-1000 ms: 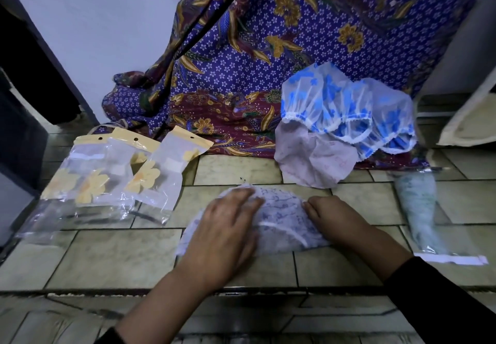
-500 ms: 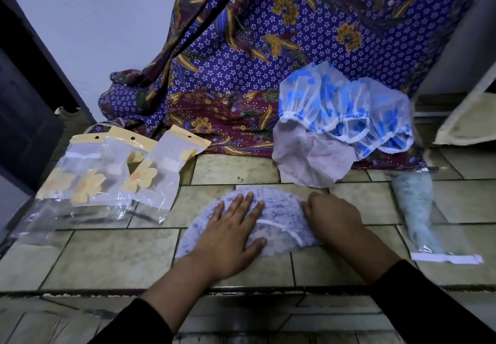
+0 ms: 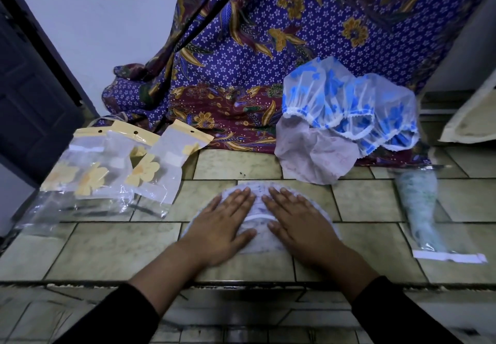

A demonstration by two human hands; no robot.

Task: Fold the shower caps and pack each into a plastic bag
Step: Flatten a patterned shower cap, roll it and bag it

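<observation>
Shower cap (image 3: 257, 204) flat under both palms, near tiled ledge edge (image 3: 241, 284).

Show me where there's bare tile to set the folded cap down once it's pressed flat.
Bare tiled floor lies beyond the white patterned shower cap, between the yellow-topped plastic bags and the pinkish cap. Another patch lies left of the left hand, below those bags, and another between the right hand and the packed bag. The far right, with the blue-flowered caps, is crowded.
</observation>
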